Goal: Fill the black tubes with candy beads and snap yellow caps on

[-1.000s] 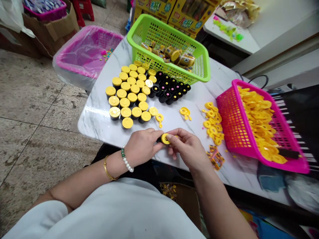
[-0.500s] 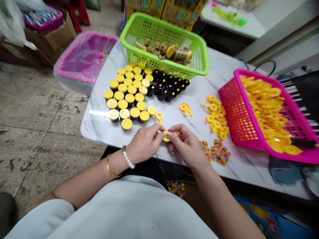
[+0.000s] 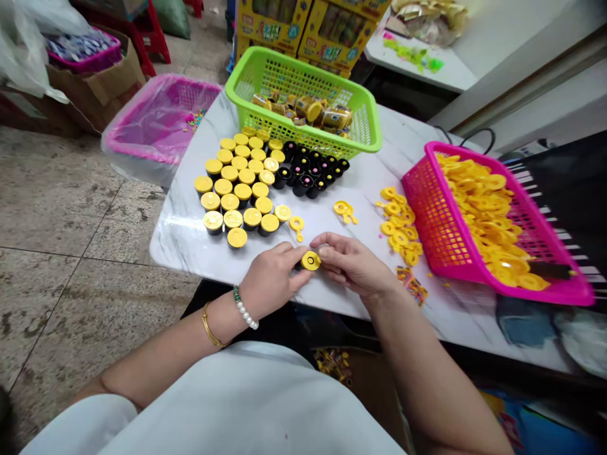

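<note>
Near the front edge of the table, my left hand (image 3: 275,275) grips a small cup with a round yellow lid (image 3: 311,260), a ring marked on its top. A bit of dark body shows under the lid; most of it is hidden by fingers. On the other side my right hand (image 3: 353,262) is closed, its thumb and fingertips at the lid's right edge. Just beyond lies a loose yellow ring piece (image 3: 296,224) with a short stem. Several yellow-lidded black cups (image 3: 237,237) stand to the left, beside several uncapped black cups (image 3: 303,184) with coloured bits inside.
A green basket (image 3: 303,136) of wrapped pieces stands behind the cups. At right, a pink basket (image 3: 441,240) holds yellow parts, with a pile of yellow rings (image 3: 401,221) and printed packets (image 3: 411,284) beside it. A plastic-lined pink tub (image 3: 142,126) sits left of the table.
The yellow lid between my hands now faces up toward me, with dark body below it. My right fingers have shifted to its right edge. The camera view has tilted slightly.
</note>
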Demonstrator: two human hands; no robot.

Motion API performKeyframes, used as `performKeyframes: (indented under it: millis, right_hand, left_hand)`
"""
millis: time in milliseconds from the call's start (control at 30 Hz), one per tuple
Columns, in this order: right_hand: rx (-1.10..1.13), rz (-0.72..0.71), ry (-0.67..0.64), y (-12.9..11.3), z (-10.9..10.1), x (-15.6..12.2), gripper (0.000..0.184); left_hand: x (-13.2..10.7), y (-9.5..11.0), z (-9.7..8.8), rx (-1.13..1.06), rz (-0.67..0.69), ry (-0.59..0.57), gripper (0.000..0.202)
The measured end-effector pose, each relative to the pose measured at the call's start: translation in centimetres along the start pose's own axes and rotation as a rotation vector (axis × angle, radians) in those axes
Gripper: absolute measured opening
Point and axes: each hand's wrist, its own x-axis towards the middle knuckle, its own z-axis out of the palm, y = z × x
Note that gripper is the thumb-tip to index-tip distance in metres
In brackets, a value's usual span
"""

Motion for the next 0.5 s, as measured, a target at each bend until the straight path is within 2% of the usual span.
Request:
performKeyframes:
  millis: [67, 133, 200, 300, 367, 467, 500]
  right_hand:
    - [-0.146, 0.022, -0.057, -0.6, 0.1, 0.5, 0.046]
    - [-0.273, 0.000, -0.042, -0.8, 0.4, 0.6, 0.043]
    - [-0.325, -0.014, -0.025, -0.5, 0.8, 0.2, 0.043]
    - [-0.255, 0.016, -0.032, 0.5, 1.4, -0.7, 0.047]
    - [-0.202, 0.017, 0.019, 1.2, 2.1, -0.8, 0.046]
    - [-0.168, -0.057, 0.173, 1.6, 3.9, 0.0, 0.038]
    - [-0.165, -0.090, 0.206, 1.6, 4.5, 0.4, 0.037]
  left_hand:
    - [0.3, -0.1, -0.1, -0.045, -0.015, -0.027, 0.009]
    - [0.5, -0.2, -0.1, -0.084, -0.036, -0.031, 0.005]
    - [0.4, -0.3, 0.1, -0.135, -0.068, 0.003, 0.019]
    - [-0.5, -0.3, 0.3, -0.242, -0.062, 0.086, 0.046]
    - [-1.4, -0.4, 0.4, -0.266, 0.086, 0.142, 0.037]
    - [-2.4, -0.6, 0.3, -0.154, 0.382, 0.191, 0.005]
    - [-2.5, -0.6, 0.2, -0.115, 0.428, 0.195, 0.006]
